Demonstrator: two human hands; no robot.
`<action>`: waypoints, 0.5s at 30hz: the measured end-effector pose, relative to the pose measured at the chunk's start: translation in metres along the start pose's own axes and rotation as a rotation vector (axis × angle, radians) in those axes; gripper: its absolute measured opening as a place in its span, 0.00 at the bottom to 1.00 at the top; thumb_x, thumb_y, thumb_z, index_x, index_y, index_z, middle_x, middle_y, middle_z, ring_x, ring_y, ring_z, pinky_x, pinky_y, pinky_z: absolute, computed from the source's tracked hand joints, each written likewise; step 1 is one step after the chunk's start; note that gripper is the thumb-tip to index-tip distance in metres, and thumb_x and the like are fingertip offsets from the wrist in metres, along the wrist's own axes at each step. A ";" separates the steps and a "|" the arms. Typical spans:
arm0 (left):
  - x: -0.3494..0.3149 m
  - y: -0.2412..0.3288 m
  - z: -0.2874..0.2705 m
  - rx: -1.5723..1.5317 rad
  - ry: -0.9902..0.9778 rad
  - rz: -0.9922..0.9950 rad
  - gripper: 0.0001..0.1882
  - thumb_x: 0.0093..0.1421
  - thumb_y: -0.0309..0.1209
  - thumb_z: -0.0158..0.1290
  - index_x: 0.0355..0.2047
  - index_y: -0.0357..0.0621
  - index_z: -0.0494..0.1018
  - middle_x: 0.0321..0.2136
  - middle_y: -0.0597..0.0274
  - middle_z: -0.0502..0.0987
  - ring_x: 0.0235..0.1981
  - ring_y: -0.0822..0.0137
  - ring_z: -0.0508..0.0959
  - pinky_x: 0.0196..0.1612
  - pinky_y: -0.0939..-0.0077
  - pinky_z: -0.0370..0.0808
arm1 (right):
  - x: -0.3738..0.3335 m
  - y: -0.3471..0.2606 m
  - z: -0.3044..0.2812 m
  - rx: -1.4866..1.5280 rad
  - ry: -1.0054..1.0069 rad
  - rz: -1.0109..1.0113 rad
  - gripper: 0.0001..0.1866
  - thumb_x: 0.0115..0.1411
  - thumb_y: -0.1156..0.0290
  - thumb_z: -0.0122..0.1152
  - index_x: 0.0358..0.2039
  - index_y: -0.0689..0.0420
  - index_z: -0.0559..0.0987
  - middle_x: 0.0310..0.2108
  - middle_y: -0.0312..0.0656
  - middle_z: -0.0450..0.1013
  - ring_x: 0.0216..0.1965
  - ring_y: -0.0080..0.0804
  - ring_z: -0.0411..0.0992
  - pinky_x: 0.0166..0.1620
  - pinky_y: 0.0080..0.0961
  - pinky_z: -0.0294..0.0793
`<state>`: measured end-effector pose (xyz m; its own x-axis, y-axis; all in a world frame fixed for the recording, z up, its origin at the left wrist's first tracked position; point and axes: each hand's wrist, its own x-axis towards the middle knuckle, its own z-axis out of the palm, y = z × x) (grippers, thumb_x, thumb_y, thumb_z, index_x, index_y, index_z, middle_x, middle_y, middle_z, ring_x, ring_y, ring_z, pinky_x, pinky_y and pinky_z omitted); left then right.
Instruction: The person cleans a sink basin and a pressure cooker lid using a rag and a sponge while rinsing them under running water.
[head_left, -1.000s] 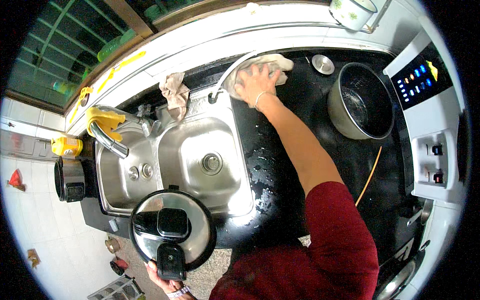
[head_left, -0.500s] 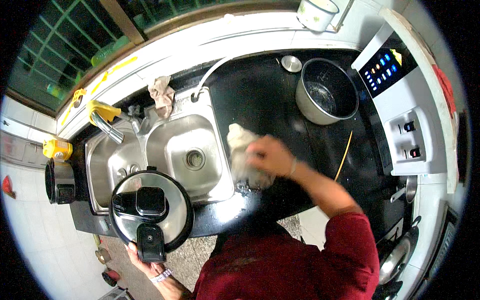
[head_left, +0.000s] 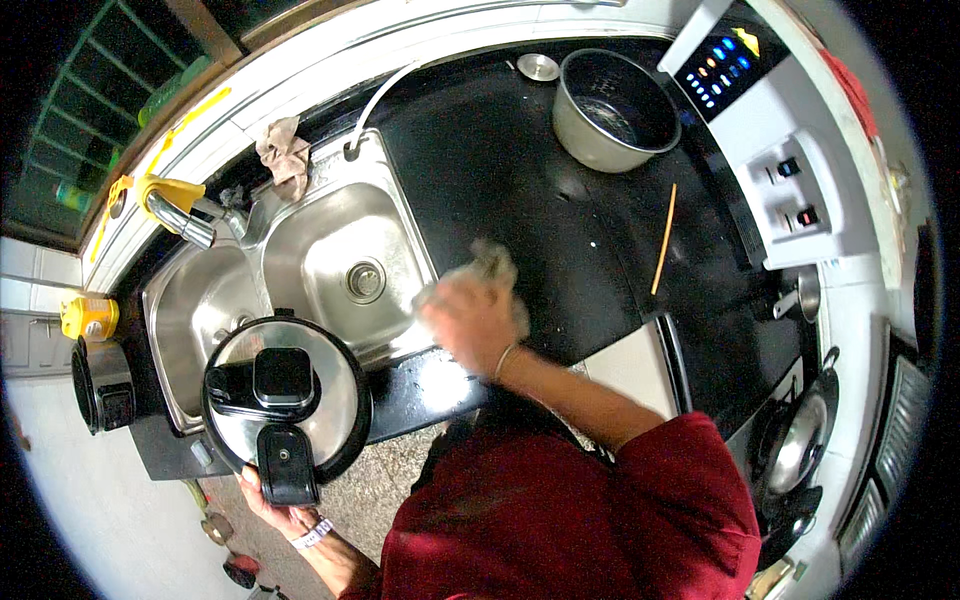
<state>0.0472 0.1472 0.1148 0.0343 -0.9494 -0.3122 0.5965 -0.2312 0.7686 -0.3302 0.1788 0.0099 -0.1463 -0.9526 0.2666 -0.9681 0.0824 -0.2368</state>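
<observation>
My left hand [head_left: 268, 502] grips a round pressure cooker lid [head_left: 338, 385] by its black handle, keeping it over the front of the sink. The lid is steel with a black rim and a black middle part, and it hides some of the left basin. My right hand [head_left: 468, 322], smeared by motion, presses a pale cloth [head_left: 494, 262] onto the black countertop [head_left: 470, 150] just right of the sink. Part of the cloth bunches out beyond the fingers. Wet shine shows on the counter's front edge.
A double steel sink [head_left: 330, 245] with a tap [head_left: 180, 222] lies on the left. Farther back right stand an inner pot [head_left: 610, 145] and a small metal dish [head_left: 538, 67]. A thin yellow stick [head_left: 664, 240] lies near a white appliance [head_left: 790, 190]. A brown rag [head_left: 284, 160] hangs behind the sink.
My right hand has swept the cloth left and nearer, toward the sink's edge. The lid stays in my left hand. The whole view has shifted, with the counter now higher in the picture.
</observation>
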 end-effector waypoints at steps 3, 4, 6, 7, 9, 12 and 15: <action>0.011 0.005 0.002 0.044 -0.058 0.020 0.28 0.62 0.43 0.56 0.51 0.31 0.69 0.45 0.46 0.78 0.42 0.52 0.81 0.46 0.56 0.81 | -0.031 -0.052 0.002 0.217 0.062 -0.050 0.19 0.50 0.56 0.66 0.45 0.39 0.81 0.48 0.32 0.72 0.54 0.32 0.68 0.55 0.45 0.62; 0.013 0.012 0.004 0.048 -0.100 0.024 0.27 0.62 0.43 0.56 0.52 0.31 0.69 0.46 0.45 0.78 0.42 0.52 0.80 0.46 0.56 0.81 | -0.033 -0.048 0.008 0.262 0.025 -0.097 0.20 0.51 0.56 0.67 0.46 0.42 0.81 0.49 0.34 0.73 0.55 0.33 0.69 0.56 0.45 0.63; 0.012 0.020 -0.009 -0.042 -0.181 -0.011 0.26 0.62 0.41 0.56 0.52 0.32 0.69 0.47 0.45 0.77 0.44 0.53 0.80 0.45 0.56 0.81 | -0.027 -0.017 -0.006 0.489 0.020 -0.034 0.20 0.54 0.56 0.66 0.47 0.46 0.80 0.51 0.38 0.74 0.54 0.36 0.70 0.58 0.42 0.66; 0.010 0.026 -0.020 -0.028 -0.176 0.007 0.26 0.62 0.40 0.55 0.52 0.32 0.68 0.47 0.44 0.77 0.44 0.53 0.80 0.45 0.55 0.81 | -0.024 0.006 -0.038 0.675 0.047 0.096 0.21 0.56 0.57 0.66 0.48 0.49 0.80 0.51 0.40 0.75 0.53 0.37 0.72 0.58 0.40 0.67; 0.009 0.034 -0.035 0.007 -0.163 0.029 0.25 0.62 0.39 0.55 0.53 0.33 0.68 0.48 0.44 0.77 0.45 0.53 0.80 0.45 0.55 0.82 | -0.019 0.056 -0.100 0.660 0.064 0.266 0.18 0.56 0.62 0.65 0.46 0.56 0.81 0.45 0.46 0.79 0.44 0.44 0.78 0.50 0.36 0.76; 0.007 0.046 -0.050 -0.066 -0.180 -0.022 0.21 0.63 0.38 0.55 0.50 0.35 0.70 0.46 0.44 0.77 0.44 0.52 0.80 0.46 0.53 0.81 | -0.073 0.152 -0.088 0.093 0.066 0.475 0.24 0.55 0.60 0.64 0.52 0.51 0.77 0.53 0.47 0.74 0.50 0.48 0.73 0.53 0.40 0.73; -0.002 0.055 -0.080 -0.094 -0.189 -0.006 0.20 0.63 0.38 0.54 0.49 0.37 0.71 0.45 0.45 0.77 0.43 0.52 0.80 0.47 0.53 0.81 | -0.098 0.104 -0.054 -0.263 0.092 0.667 0.30 0.56 0.56 0.62 0.60 0.43 0.71 0.60 0.43 0.66 0.53 0.50 0.66 0.53 0.46 0.69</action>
<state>0.1438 0.1534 0.1132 -0.1151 -0.9730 -0.1998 0.6688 -0.2247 0.7087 -0.4274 0.2967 0.0098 -0.7286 -0.6472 0.2242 -0.6818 0.7167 -0.1467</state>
